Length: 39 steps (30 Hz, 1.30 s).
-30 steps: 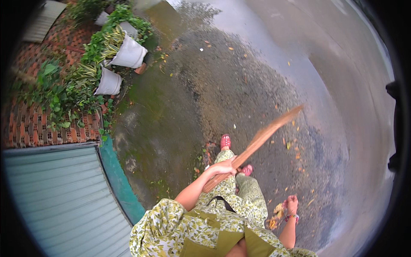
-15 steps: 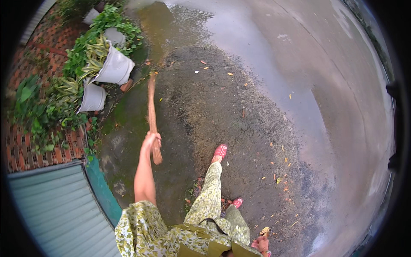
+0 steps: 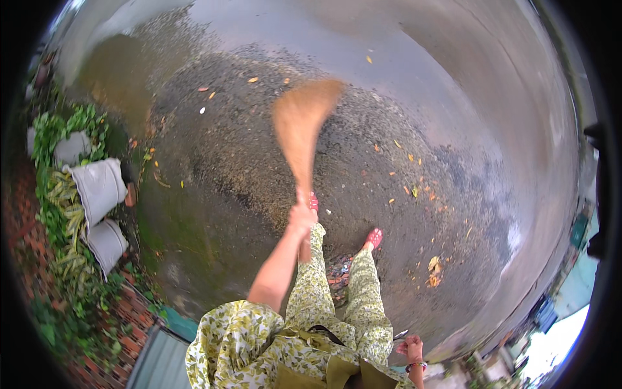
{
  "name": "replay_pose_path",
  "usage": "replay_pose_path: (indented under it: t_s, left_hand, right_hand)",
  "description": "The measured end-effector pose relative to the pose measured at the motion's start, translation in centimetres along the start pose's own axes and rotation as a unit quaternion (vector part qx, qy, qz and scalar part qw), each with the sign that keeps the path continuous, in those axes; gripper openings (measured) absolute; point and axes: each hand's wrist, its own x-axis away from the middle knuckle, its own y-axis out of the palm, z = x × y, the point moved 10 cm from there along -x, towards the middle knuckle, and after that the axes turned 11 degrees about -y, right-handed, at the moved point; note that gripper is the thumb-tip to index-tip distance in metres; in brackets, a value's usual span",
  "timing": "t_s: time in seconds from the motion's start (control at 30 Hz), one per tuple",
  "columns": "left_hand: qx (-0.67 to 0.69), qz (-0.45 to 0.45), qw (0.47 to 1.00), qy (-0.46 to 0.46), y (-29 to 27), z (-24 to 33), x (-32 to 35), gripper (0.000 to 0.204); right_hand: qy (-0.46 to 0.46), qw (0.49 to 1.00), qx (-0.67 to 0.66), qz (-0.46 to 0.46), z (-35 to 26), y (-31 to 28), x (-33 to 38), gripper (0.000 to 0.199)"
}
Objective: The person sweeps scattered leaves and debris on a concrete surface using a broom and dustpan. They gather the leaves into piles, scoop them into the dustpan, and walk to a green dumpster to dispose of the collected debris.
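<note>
My left hand (image 3: 302, 219) is wrapped round the handle of a tan straw broom (image 3: 303, 123). The broom points away from me over the ground, its head fanned out and blurred by motion. The butt of its handle shows below my fist, in front of my left leg. Low on the right, my right hand (image 3: 413, 349) hangs beside my hip with loosely bent fingers. Nothing shows in it, and a bracelet circles the wrist. Scattered yellow and orange leaves (image 3: 415, 192) lie on the dark, damp ground (image 3: 240, 142) beyond my red shoes.
White plant pots (image 3: 100, 188) with leafy plants line the left, beside brickwork (image 3: 133, 318). A large wet patch (image 3: 324, 32) spreads across the far side. A clump of dry leaves (image 3: 434, 271) lies to my right. Corrugated sheeting (image 3: 159, 363) is at the lower left.
The broom has swung from the left to the middle, its head now fanned out. My view has turned right, the pots have shifted left and down, and my feet have changed position.
</note>
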Motion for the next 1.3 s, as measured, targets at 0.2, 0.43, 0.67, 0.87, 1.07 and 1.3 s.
replay_pose_path:
  t_s: [0.2, 0.43, 0.67, 0.87, 1.07, 1.3]
  left_hand:
    - [-0.197, -0.349, 0.907, 0.131, 20.3, 6.6, 12.3, 0.107]
    - [-0.149, -0.431, 0.887, 0.076, 20.1, 6.6, 24.1, 0.101]
    - [0.069, -0.224, 0.972, -0.009, 7.8, 5.6, 19.5, 0.032]
    - [0.231, -0.188, 0.954, 0.020, 15.3, 13.3, 11.1, 0.010]
    - [-0.082, -0.131, 0.985, 0.077, 42.7, 16.2, 22.9, 0.019]
    - [-0.272, -0.203, 0.931, 0.133, 57.6, 15.8, 39.0, 0.064]
  right_hand:
    - [-0.031, 0.998, -0.054, 0.002, 1.3, 0.7, 1.9, 0.009]
    - [0.000, 0.992, -0.128, 0.017, 8.2, -1.3, 0.3, 0.009]
    - [-0.011, 0.988, -0.126, -0.094, 14.8, 0.7, -5.8, 0.013]
    - [-0.007, 0.940, -0.338, 0.034, 22.0, -11.5, -7.0, 0.018]
    - [0.064, 0.911, -0.387, 0.128, 30.1, -18.9, -5.6, 0.013]
    - [0.008, 0.913, -0.406, 0.044, 24.8, -14.4, -6.8, 0.005]
